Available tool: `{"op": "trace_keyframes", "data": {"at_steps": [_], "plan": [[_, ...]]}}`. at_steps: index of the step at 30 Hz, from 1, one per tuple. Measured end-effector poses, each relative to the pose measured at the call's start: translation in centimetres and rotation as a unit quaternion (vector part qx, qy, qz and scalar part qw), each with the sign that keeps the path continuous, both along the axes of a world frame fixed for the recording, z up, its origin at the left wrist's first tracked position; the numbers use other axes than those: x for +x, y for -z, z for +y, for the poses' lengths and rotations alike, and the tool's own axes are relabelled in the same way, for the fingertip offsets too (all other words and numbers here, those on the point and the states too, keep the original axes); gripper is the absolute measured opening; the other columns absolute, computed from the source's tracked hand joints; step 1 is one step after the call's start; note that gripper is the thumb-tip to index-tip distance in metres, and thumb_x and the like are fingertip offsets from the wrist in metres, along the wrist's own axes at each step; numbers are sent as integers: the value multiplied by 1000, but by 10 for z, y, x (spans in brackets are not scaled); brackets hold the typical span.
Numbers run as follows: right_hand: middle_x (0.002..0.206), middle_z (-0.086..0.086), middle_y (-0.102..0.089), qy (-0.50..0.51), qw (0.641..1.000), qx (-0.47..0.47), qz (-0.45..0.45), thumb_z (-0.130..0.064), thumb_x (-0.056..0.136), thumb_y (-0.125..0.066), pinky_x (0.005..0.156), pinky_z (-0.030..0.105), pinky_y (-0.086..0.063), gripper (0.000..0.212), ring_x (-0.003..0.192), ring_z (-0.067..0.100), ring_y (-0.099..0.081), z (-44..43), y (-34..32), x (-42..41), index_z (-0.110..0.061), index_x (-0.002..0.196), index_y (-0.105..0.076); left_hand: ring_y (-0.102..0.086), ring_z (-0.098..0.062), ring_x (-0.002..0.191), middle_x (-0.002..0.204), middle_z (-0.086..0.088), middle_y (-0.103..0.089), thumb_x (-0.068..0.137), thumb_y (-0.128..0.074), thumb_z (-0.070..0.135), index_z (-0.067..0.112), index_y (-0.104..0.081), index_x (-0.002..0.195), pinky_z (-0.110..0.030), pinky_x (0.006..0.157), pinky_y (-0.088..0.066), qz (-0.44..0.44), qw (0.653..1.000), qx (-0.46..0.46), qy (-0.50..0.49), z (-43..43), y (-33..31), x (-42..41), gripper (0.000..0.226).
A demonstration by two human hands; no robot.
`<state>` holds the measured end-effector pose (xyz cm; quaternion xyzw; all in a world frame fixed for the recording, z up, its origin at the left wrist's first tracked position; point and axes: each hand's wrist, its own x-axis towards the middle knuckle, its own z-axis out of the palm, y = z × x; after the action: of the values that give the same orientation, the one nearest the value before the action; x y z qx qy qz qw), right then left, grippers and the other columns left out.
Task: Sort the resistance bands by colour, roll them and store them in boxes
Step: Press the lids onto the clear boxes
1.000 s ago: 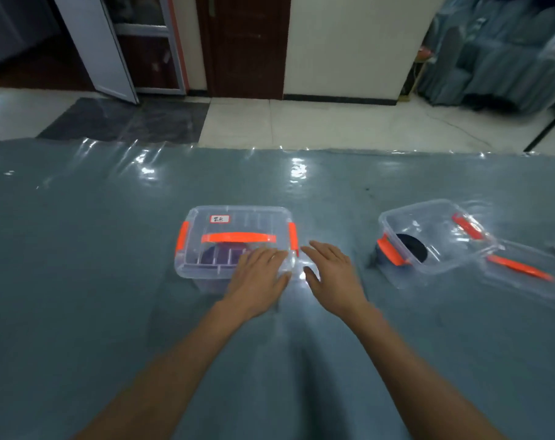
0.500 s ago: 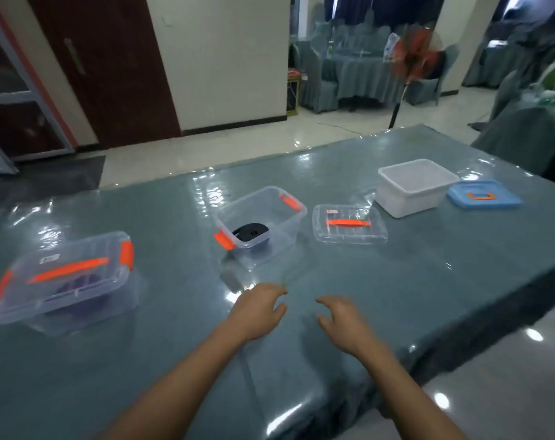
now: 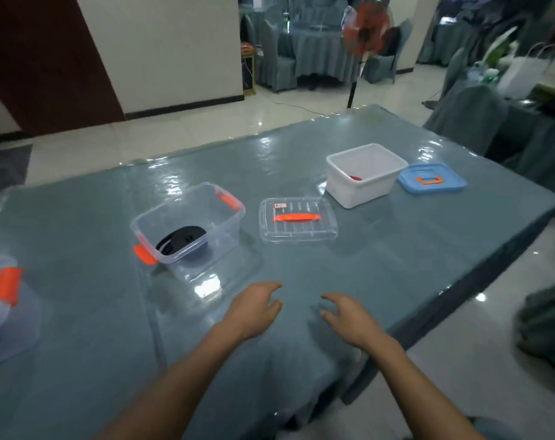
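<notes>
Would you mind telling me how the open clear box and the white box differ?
The clear box is see-through with orange latches; the white box is opaque, no latches visible. The clear box holds a rolled black band; the white box shows a red item. Both stand open, the clear lid and blue lid lying beside them.

Both bare forearms reach forward from the bottom of the view, the left arm angling in from the lower left and the right arm from the lower right. The left hand (image 3: 253,311) and the right hand (image 3: 349,319) sit side by side, apart, palms down, fingers loosely curled and spread, gripping nothing.
</notes>
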<state>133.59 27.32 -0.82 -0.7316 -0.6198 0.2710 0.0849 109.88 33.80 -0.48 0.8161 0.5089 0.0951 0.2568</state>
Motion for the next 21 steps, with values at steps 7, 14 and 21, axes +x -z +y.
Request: {"op": "trace_keyframes", "data": {"at_steps": [7,14,21], "plan": [[150,7,-50,-15,999,-27,8,-24,97,-60,114,27,-29,52,140,22,-45,88,6,26,-10,146,-48,-48,-17,136,147,1,-54,100,-56,32,20,-51,145,-29,115,-32,-61,994,-52,-80,68,23,11,47],[152,9,-48,1,998,-49,46,-21,96,-65,114,27,-29,58,140,23,-45,148,25,67,-9,148,-43,-52,-22,133,146,-7,-56,96,-63,23,14,-50,146,-33,113,-38,-109,968,-142,-174,125,41,34,52],[144,13,-52,11,996,-2,86,-9,91,-69,108,22,-29,56,135,28,-47,229,43,128,-9,142,-48,-54,-26,131,146,-7,-55,94,-63,19,13,-49,146,-31,106,-41,-133,920,-189,-316,199,53,76,54]]}}
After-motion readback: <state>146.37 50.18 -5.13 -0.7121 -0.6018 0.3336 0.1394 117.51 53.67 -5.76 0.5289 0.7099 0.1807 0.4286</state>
